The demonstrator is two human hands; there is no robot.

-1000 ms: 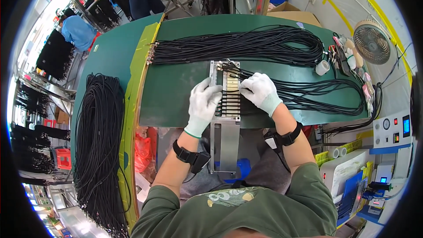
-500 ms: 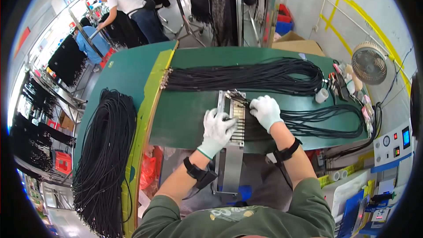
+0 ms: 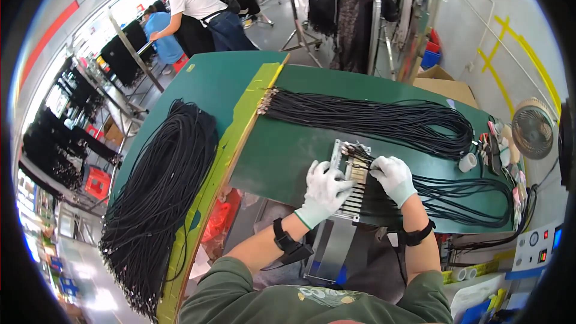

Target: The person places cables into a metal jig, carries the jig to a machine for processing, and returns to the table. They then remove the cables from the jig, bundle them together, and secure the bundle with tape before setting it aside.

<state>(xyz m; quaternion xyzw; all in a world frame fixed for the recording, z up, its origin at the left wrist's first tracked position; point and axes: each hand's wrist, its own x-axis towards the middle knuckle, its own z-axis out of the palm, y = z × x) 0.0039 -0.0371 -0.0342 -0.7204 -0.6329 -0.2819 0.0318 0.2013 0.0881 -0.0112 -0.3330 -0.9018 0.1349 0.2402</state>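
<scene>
My left hand (image 3: 324,189), in a white glove, lies flat on the left side of a metal slotted fixture (image 3: 353,187) at the near edge of the green table (image 3: 282,150). My right hand (image 3: 393,178), also gloved, pinches black cables (image 3: 456,195) where their ends lie across the fixture's slots. Those cables trail off to the right in a loop. A larger bundle of black cables (image 3: 372,120) lies across the table beyond the fixture, connector ends to the left.
A big heap of black cables (image 3: 162,192) covers the table at my left. A fan (image 3: 533,129), a tape roll (image 3: 467,162) and small tools sit at the right end. A cardboard box (image 3: 444,87) and other people stand behind the table.
The view has tilted up and shifted, so the room behind shows more. Both hands stay on the fixture, the right one still working the cable ends.
</scene>
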